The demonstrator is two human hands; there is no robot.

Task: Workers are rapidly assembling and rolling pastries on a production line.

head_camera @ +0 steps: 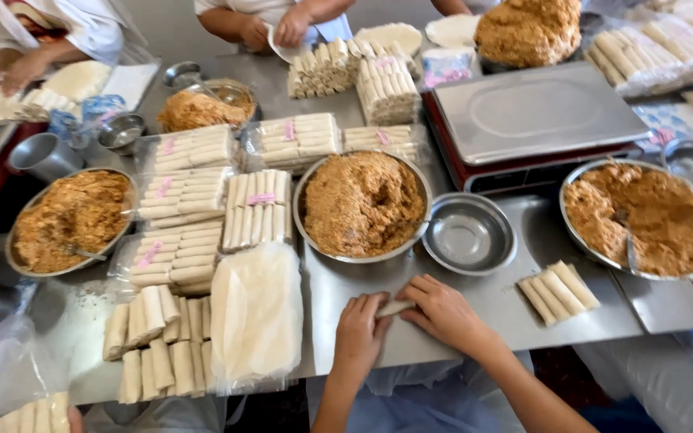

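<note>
Two bare hands rest near the bottom edge of the shiny steel table [475, 309]. Between them lies a small pale roll of thin wrapper [395, 308], flat on the table. The left hand [360, 333] curls down over the roll's left end, fingers bent and pressing on it. The right hand [443, 309] lies spread over the right end, fingers touching the roll. Neither hand lifts it.

Just behind the hands sits a big round metal bowl full of brown crumbly filling [362, 204]. Beside it, to the right, is a small empty steel bowl [468, 233]. Further right, four finished pale rolls [559, 291] lie side by side, near another wide bowl of brown filling with a spoon in it [643, 218]. Behind those stands a flat silver scale with a red body [532, 120].

To the left of the hands lies a soft stack of white wrappers in a clear bag [256, 317], next to loose rolls [158, 341] and packed trays of rolls [182, 224]. Other people's hands [274, 30] work at the far side.
</note>
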